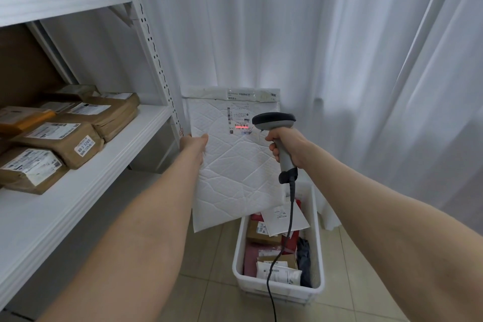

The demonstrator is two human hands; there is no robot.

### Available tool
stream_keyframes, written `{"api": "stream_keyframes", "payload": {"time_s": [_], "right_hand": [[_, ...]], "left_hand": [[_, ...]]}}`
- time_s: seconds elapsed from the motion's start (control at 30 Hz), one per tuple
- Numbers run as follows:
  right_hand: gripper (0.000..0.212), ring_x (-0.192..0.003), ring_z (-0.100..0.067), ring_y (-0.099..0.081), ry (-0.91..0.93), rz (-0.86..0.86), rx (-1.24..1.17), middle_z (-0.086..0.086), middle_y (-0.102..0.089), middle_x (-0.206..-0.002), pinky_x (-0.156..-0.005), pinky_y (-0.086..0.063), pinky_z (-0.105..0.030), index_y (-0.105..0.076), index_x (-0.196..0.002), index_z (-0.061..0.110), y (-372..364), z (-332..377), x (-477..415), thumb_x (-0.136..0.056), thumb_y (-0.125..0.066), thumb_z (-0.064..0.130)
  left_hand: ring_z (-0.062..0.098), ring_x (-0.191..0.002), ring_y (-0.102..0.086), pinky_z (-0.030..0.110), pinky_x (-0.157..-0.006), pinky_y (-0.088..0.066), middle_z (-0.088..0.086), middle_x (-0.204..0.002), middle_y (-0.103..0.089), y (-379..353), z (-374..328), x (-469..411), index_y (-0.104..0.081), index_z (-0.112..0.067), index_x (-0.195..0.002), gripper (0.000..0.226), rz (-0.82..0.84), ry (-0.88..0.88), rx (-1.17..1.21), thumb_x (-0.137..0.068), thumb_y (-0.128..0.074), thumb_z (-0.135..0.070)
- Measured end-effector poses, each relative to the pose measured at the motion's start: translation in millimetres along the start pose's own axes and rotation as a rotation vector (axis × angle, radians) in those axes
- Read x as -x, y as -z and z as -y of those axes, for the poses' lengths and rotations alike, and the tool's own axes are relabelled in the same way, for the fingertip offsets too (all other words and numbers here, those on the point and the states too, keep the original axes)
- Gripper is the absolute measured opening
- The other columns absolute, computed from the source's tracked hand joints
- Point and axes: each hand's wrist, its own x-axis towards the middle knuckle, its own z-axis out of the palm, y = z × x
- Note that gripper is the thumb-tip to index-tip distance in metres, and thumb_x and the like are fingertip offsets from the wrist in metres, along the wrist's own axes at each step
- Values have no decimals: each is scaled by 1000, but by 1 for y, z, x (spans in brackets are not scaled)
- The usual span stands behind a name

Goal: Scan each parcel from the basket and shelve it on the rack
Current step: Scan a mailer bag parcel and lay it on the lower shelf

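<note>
A large white padded mailer (232,165) is held up in front of the curtain, its label facing me. My left hand (194,145) grips its left edge. My right hand (287,146) grips the handle of a grey barcode scanner (277,128) aimed at the label, where a red scan line glows on a barcode (241,127). Below, on the floor, stands a white basket (317,264) holding several parcels. The scanner's black cable (283,243) hangs down across the basket. The white rack (78,185) is on the left.
Several brown paper parcels (68,138) with labels lie on the rack's middle shelf, towards the back left. The front part of that shelf is bare. A perforated rack upright (156,60) stands just left of the mailer. White curtains (339,60) fill the background above a tiled floor.
</note>
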Motion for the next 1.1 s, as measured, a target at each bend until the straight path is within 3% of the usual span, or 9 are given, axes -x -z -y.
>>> {"api": "stream_keyframes", "payload": {"time_s": [0.53, 0.93, 1.1], "right_hand": [[7, -40, -11, -44, -27, -4, -37, -5, -53, -54, -42, -41, -19, -55, -93, 6, -19, 6, -7, -87, -55, 4], [6, -38, -11, -48, -70, -47, -78, -6, -61, -53, -42, -44, -19, -60, -94, 7, -32, -7, -14, -89, -58, 8], [3, -45, -13, -53, -121, -158, -109, -8, -64, -62, -50, -46, -24, -62, -89, 5, -40, -36, -19, -87, -62, 3]], "left_hand": [[27, -116, -57, 26, -89, -42, 15, -128, -59, 4, 3, -7, -53, 4, -126, 42, 7, 14, 55, -89, -66, -11], [28, -113, -59, 33, -96, -46, 15, -126, -60, 19, 11, -19, -55, 2, -127, 43, 29, 57, 86, -88, -67, -13], [30, -104, -63, 31, -83, -50, 17, -120, -63, 40, 28, -23, -57, 2, -123, 37, 60, 69, 108, -91, -64, -14]]}}
